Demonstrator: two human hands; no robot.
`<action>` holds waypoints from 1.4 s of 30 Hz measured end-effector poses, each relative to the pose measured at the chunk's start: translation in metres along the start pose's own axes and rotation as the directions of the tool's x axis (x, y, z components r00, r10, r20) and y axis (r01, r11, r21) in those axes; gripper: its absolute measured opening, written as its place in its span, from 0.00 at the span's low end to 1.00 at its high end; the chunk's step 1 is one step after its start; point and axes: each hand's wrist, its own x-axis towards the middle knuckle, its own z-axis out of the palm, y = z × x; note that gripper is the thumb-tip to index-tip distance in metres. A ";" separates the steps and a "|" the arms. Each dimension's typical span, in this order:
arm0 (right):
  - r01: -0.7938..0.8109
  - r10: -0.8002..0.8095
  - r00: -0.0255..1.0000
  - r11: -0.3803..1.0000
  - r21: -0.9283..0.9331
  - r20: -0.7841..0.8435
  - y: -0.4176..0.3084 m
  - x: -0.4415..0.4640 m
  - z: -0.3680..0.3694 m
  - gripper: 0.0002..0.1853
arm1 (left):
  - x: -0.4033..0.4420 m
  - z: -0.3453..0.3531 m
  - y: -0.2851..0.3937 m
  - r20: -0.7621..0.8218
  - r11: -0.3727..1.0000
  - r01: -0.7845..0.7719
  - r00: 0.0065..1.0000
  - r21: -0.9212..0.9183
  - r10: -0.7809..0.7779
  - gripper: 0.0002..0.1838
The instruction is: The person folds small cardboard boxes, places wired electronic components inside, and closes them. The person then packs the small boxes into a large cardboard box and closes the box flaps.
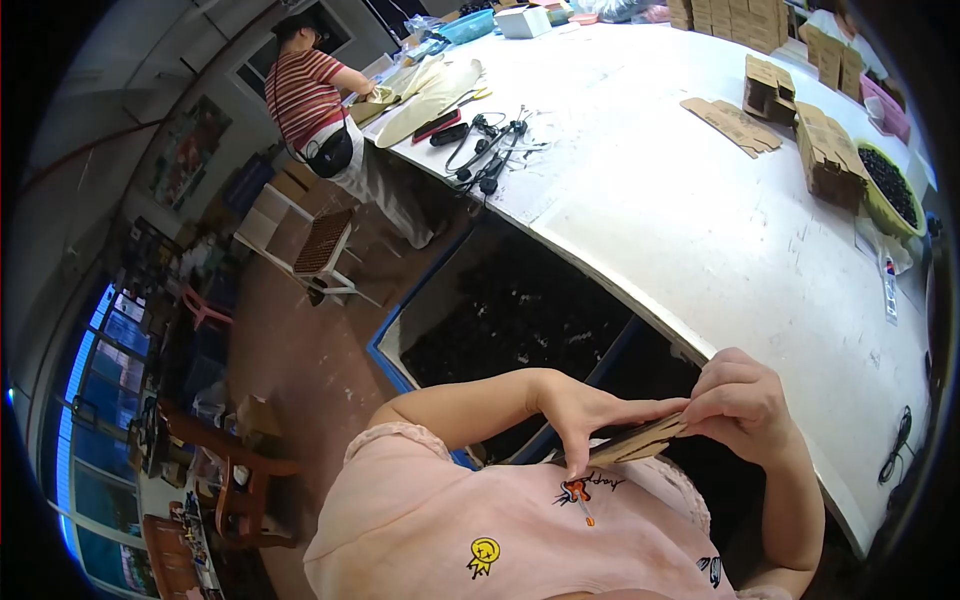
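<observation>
Close in front of my chest is a folded piece of brown cardboard (pixel 637 443), seen nearly edge-on, like a flattened small box. My left hand (pixel 588 408) holds its left end, the thumb pointing down and the fingers stretched along the far upper edge. At the right end, my right hand (pixel 742 402) pinches the cardboard with curled fingers. The fingertips of both hands nearly meet there. Part of the cardboard's far side is hidden by my fingers.
The white table (pixel 640 190) has flattened cardboard (pixel 731 127), small boxes (pixel 828 152), a bowl of black parts (pixel 888 185) and black cables (pixel 490 150). A dark-filled bin (pixel 500 320) lies below its edge. A person in stripes (pixel 310 90) stands beyond a chair (pixel 322 243).
</observation>
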 end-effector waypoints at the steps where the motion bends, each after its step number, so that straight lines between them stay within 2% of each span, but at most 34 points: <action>1: 0.011 -0.011 1.000 1.000 -0.014 0.002 -0.001 0.000 -0.001 0.09 | 0.004 -0.001 -0.005 0.017 1.000 -0.003 1.000 -0.001 0.003 0.79; 2: 0.021 -0.021 1.000 0.999 -0.027 0.004 -0.002 -0.001 -0.002 0.09 | 0.007 -0.001 -0.004 -0.007 0.998 -0.032 0.999 -0.056 0.031 0.79; 4: -0.001 -0.042 0.984 0.969 -0.247 -0.170 -0.014 0.004 0.000 0.10 | 0.013 0.003 0.000 -0.064 0.981 -0.096 0.994 -0.166 0.087 0.79; 5: -0.026 -0.067 0.966 0.936 -0.351 -0.250 -0.019 0.005 0.001 0.10 | 0.013 0.003 -0.005 -0.153 0.965 -0.164 0.979 -0.203 0.134 0.80; 8: -0.133 -0.069 0.952 0.782 -0.609 -0.297 -0.024 -0.004 0.005 0.12 | 0.018 -0.004 -0.008 -0.286 0.944 -0.266 0.936 -0.196 0.205 0.77; 12: -0.166 0.020 0.950 0.877 -0.451 -0.313 -0.019 -0.004 0.007 0.12 | 0.018 -0.001 -0.015 -0.340 0.943 -0.280 0.917 -0.177 0.209 0.75; 18: -0.104 0.019 0.980 0.897 -0.429 -0.199 -0.035 0.001 0.005 0.11 | 0.012 -0.001 -0.010 -0.247 0.953 -0.257 0.945 -0.163 0.212 0.77; 19: -0.123 0.064 0.983 0.926 -0.356 -0.171 -0.033 -0.003 0.005 0.11 | 0.009 0.004 -0.013 -0.340 0.949 -0.307 0.902 -0.069 0.267 0.69; 22: -0.163 0.162 0.987 0.960 -0.227 -0.024 -0.030 -0.010 -0.001 0.12 | 0.005 0.003 -0.017 -0.345 0.977 -0.202 0.924 -0.068 0.167 0.57; 23: -0.229 0.228 0.973 0.952 -0.205 -0.027 -0.030 -0.013 -0.001 0.13 | -0.002 0.006 -0.007 -0.403 0.926 -0.204 0.913 -0.316 0.064 0.46; 24: -0.292 0.292 0.956 0.939 -0.183 -0.027 -0.030 -0.016 0.001 0.13 | -0.004 0.003 -0.009 -0.366 0.937 -0.177 0.929 -0.300 0.059 0.45; 25: -0.352 0.352 0.936 0.922 -0.160 -0.028 -0.030 -0.019 0.003 0.13 | -0.003 0.006 -0.010 -0.393 0.931 -0.213 0.915 -0.295 0.085 0.46; 26: -0.458 0.456 0.888 0.889 -0.021 -0.065 -0.030 -0.022 0.007 0.13 | -0.002 0.009 -0.011 -0.424 0.924 -0.250 0.899 -0.288 0.111 0.47; 28: -0.613 0.646 0.761 0.745 0.263 -0.059 -0.031 -0.026 0.019 0.13 | -0.001 0.001 -0.013 -0.354 0.967 -0.196 0.926 -0.161 0.129 0.50; 29: -0.619 0.646 0.762 0.749 0.236 -0.055 -0.031 -0.027 0.021 0.13 | -0.002 0.000 -0.015 -0.332 0.981 -0.170 0.934 -0.094 0.130 0.51; 30: -0.620 0.642 0.765 0.756 0.212 -0.052 -0.030 -0.029 0.020 0.12 | -0.002 0.002 -0.009 -0.315 0.971 -0.198 0.937 -0.130 0.149 0.49; 32: -0.587 0.596 0.799 0.802 0.109 -0.081 -0.025 -0.026 0.021 0.11 | -0.006 -0.003 -0.009 -0.388 0.985 -0.165 0.906 0.051 0.172 0.41; 33: -0.557 0.556 0.823 0.830 0.027 -0.118 -0.025 -0.028 0.020 0.11 | -0.008 -0.002 -0.005 -0.445 0.980 -0.189 0.885 -0.069 0.139 0.34; 34: -0.530 0.516 0.841 0.846 -0.059 -0.165 -0.027 -0.030 0.018 0.10 | -0.008 -0.003 -0.006 -0.503 0.982 -0.186 0.848 0.009 0.165 0.30; 35: -0.514 0.479 0.843 0.852 -0.101 -0.247 -0.025 -0.031 0.019 0.10 | -0.008 -0.003 -0.003 -0.563 0.983 -0.168 0.807 0.070 0.178 0.29; 36: -0.566 0.530 0.793 0.823 -0.043 -0.299 -0.027 -0.027 0.018 0.10 | -0.009 -0.002 0.003 -0.616 0.981 -0.145 0.764 0.126 0.192 0.28; 38: -0.482 0.426 0.839 0.871 -0.097 -0.339 -0.021 -0.027 0.014 0.09 | -0.006 -0.004 0.010 -0.725 0.969 0.007 0.665 0.246 0.179 0.28; 40: -0.427 0.344 0.878 0.878 -0.217 -0.334 -0.025 -0.019 0.013 0.08 | -0.004 -0.005 0.011 -0.730 0.996 -0.067 0.678 0.059 0.088 0.31; 41: -0.371 0.290 0.907 0.893 -0.254 -0.305 -0.028 -0.016 0.008 0.08 | 0.001 -0.006 0.010 -0.732 0.993 -0.062 0.671 0.102 0.117 0.33; 42: -0.337 0.277 0.901 0.931 -0.136 -0.335 -0.026 -0.016 0.008 0.09 | 0.007 -0.008 0.008 -0.736 0.987 -0.057 0.660 0.153 0.152 0.35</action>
